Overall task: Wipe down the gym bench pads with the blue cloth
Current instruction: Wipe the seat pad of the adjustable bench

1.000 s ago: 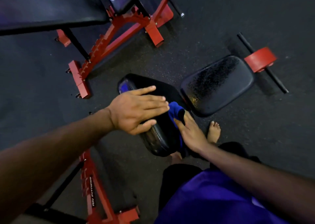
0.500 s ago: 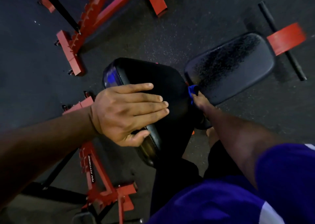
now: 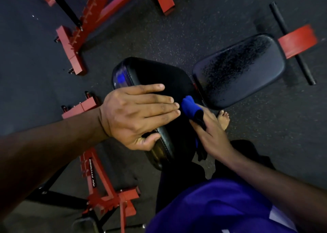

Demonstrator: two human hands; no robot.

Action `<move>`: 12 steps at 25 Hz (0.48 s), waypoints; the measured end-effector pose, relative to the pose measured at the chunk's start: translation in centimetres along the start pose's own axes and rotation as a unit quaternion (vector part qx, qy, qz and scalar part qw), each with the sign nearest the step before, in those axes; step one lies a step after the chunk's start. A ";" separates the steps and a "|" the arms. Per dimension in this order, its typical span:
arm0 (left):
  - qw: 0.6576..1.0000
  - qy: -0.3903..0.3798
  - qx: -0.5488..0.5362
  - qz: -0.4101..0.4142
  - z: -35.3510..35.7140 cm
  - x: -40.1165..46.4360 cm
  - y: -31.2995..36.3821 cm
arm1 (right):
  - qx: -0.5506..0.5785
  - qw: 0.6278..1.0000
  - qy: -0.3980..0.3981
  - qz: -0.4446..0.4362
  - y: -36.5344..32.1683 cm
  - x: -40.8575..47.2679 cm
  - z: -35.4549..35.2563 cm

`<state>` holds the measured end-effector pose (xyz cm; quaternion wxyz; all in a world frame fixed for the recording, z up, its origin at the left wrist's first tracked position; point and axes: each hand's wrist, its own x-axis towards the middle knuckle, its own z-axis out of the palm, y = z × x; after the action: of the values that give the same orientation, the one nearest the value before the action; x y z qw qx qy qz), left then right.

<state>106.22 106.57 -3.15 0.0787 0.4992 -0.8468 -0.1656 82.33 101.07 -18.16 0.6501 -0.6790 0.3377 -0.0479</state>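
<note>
Left hand (image 3: pixel 134 115) is flat on the near black vinyl bench pad (image 3: pixel 159 84), fingers straight and together across the top, thumb hooked under the pad's near edge, so it's more bracing than gripping. Right hand (image 3: pixel 210 135) has the blue cloth (image 3: pixel 189 106) bunched up, fingers wrapped round it w/ a dark fold of the cloth sticking out between them. It's pressed against the right side of that same pad, just beside the left fingertips, in the gap next to the second pad. Rest of the cloth hangs down below the hand, looks dark there, can't tell how long it is.

Second black rounded-rectangle pad (image 3: pixel 238 71) sits to the right, close to the first but not touching afaict, w/ a speckly sheen on top. Behind it is a red metal bracket (image 3: pixel 297 41) on a black bar (image 3: pixel 292 43).

No containers anywhere in shot, fwiw.

Other stuff: red steel bench frame (image 3: pixel 99 14) on the dark speckled rubber floor (image 3: pixel 159 37) at top left, another red frame (image 3: pixel 109 193) w/ a black label at bottom left, text too small to read properly. Person's in a purple shirt (image 3: pixel 212 209), bare foot (image 3: pixel 223 119) on the floor just past the right hand.
</note>
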 end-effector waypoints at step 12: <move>0.999 -0.048 0.016 -0.005 -0.2 -0.1 -0.3 | -0.038 0.965 0.014 0.259 11.2 12.8 -2.1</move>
<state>106.54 106.47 -3.03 0.0291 0.4959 -0.8499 -0.1759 86.67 93.45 -32.88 0.6097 -0.5918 0.5122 0.1254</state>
